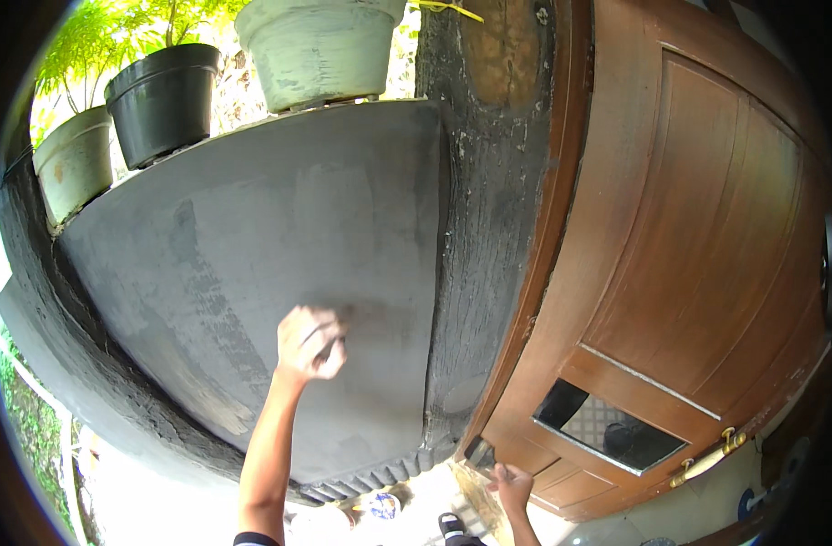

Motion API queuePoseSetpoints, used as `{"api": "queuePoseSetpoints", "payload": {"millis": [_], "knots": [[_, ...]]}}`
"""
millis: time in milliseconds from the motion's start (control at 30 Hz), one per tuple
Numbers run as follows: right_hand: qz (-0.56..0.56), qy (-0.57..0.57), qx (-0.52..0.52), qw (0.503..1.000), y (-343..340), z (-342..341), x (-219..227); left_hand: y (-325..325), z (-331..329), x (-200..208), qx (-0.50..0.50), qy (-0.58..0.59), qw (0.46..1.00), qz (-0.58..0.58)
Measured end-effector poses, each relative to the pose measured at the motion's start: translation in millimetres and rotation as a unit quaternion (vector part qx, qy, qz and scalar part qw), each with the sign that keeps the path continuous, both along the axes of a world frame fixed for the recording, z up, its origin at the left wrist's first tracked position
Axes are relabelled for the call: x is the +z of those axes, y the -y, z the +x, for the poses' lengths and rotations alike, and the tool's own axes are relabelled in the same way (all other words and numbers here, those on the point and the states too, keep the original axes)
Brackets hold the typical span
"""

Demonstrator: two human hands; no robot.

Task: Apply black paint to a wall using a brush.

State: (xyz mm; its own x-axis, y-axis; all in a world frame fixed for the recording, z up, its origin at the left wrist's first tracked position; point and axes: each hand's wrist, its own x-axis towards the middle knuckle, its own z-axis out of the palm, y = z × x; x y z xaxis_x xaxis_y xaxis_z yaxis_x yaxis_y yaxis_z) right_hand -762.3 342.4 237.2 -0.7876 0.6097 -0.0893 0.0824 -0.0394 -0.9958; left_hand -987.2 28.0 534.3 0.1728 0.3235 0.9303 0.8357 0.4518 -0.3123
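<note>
The left hand [310,342] is raised against a grey plastered wall panel [252,237], its fingers curled into a loose fist around something small and dark; what that thing is cannot be told. The hand touches the panel near its lower middle, where the grey surface shows darker and lighter streaks. The right hand [512,485] is low and near, to the right, fingers bent and resting at the foot of a brown wooden door [698,237]; whether it grips anything cannot be told. Between panel and door stands a rough black pillar [489,227]. On the ledge at the far top of the wall sit three plant pots: a pale green one [320,45], a black one [164,100] and another pale one [73,162] at far left
</note>
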Motion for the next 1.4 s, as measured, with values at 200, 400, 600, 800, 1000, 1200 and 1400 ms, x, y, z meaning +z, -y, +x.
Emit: {"api": "queuePoseSetpoints", "payload": {"millis": [200, 400, 600, 800, 1000, 1200, 1400], "knots": [[0.040, -0.178, -0.065, 0.981, -12, -43, 111, -25, -33, 44, 0.024, -0.004, 1.000, -0.010], [0.126, -0.325, -0.148, 0.926, -28, -107, 224, -23, -41, 39, 0.053, 0.027, 0.996, -0.062], [0.213, -0.506, -0.172, 0.818, 12, -183, 387, -19, -50, 27, 0.070, 0.039, 0.995, -0.056], [0.144, -0.572, -0.023, 0.807, 31, -252, 434, -25, -46, 30, 0.074, 0.033, 0.996, -0.049], [0.165, -0.493, -0.010, 0.854, 24, -260, 357, -20, -45, 32, 0.080, 0.038, 0.995, -0.050], [0.239, -0.418, 0.030, 0.876, 21, -245, 209, -27, -51, 33, 0.086, 0.041, 0.994, -0.057], [0.320, -0.376, 0.047, 0.868, 27, -220, 223, -24, -48, 33, 0.086, 0.039, 0.994, -0.060]]}}
